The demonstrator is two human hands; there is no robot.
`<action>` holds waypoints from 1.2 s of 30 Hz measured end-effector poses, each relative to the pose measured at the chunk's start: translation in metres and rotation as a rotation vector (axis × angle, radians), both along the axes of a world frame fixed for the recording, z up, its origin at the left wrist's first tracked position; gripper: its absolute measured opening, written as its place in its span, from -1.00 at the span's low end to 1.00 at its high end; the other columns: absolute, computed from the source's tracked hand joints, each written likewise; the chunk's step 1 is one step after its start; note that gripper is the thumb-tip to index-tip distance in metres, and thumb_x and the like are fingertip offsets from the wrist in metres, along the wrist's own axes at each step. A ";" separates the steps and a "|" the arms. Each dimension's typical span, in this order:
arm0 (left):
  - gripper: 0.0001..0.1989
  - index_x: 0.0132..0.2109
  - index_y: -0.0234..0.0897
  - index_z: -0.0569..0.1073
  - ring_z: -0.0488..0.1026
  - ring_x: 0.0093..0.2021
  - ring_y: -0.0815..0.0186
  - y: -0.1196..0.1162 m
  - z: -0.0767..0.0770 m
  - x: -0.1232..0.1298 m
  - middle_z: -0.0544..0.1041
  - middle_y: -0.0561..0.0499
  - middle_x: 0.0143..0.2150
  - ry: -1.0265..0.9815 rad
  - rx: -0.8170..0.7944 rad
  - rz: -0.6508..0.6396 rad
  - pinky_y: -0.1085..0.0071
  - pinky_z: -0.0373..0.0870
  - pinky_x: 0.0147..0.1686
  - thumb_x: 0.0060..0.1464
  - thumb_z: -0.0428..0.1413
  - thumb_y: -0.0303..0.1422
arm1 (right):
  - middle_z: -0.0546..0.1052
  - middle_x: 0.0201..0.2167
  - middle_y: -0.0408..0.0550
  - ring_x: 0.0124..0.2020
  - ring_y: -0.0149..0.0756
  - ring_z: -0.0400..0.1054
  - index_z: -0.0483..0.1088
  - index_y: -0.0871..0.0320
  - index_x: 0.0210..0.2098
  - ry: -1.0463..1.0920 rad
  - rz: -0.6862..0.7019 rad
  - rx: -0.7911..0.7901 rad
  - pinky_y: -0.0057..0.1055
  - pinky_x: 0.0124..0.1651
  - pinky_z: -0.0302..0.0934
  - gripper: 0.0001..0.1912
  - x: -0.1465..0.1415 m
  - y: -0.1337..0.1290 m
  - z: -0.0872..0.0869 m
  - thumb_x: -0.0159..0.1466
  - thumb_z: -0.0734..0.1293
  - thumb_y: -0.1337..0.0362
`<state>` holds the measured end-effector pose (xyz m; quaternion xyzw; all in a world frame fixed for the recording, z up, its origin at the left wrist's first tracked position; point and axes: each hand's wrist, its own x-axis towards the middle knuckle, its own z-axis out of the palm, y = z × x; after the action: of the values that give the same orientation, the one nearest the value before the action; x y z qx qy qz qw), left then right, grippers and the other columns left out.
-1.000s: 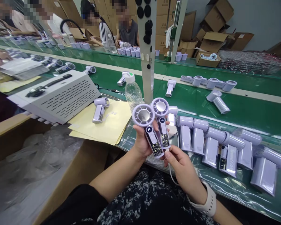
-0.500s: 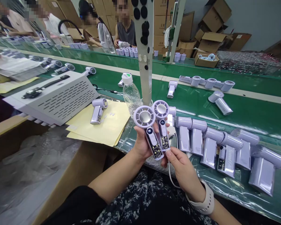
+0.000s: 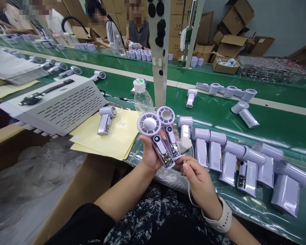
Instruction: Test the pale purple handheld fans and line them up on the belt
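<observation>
As left hand (image 3: 151, 158) holds fans (image 3: 161, 144), cable (image 3: 190, 194) pinched.

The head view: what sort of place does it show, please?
Probably an assembly workshop for small electronics: many matching handheld fans line a long green worktop, people work across it, and cardboard boxes are piled behind.

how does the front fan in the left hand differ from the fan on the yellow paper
The front fan is gripped in the left hand; the other fan rests untouched on the yellow paper. The front fan shows its round face front-on; the other fan's head points right. The front fan's display shows lit digits; none can be made out on the other fan. Both are lilac.
</observation>
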<state>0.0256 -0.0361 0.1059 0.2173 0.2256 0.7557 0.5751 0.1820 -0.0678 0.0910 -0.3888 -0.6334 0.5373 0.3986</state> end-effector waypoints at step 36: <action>-0.27 -0.46 -0.27 0.54 0.61 -0.09 0.03 0.002 -0.009 -0.031 0.62 -0.09 -0.26 0.242 0.201 0.274 0.20 0.58 -0.03 -0.24 0.23 0.39 | 0.36 0.27 0.13 0.29 -0.07 0.25 0.40 0.11 0.10 -0.138 0.052 0.182 -0.17 0.31 0.14 -0.68 -0.019 0.023 0.018 0.46 0.25 0.10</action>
<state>-0.0059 -0.0342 0.0967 0.3301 0.2439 0.8141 0.4109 0.1634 -0.0445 0.1088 -0.3704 -0.7153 0.4598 0.3738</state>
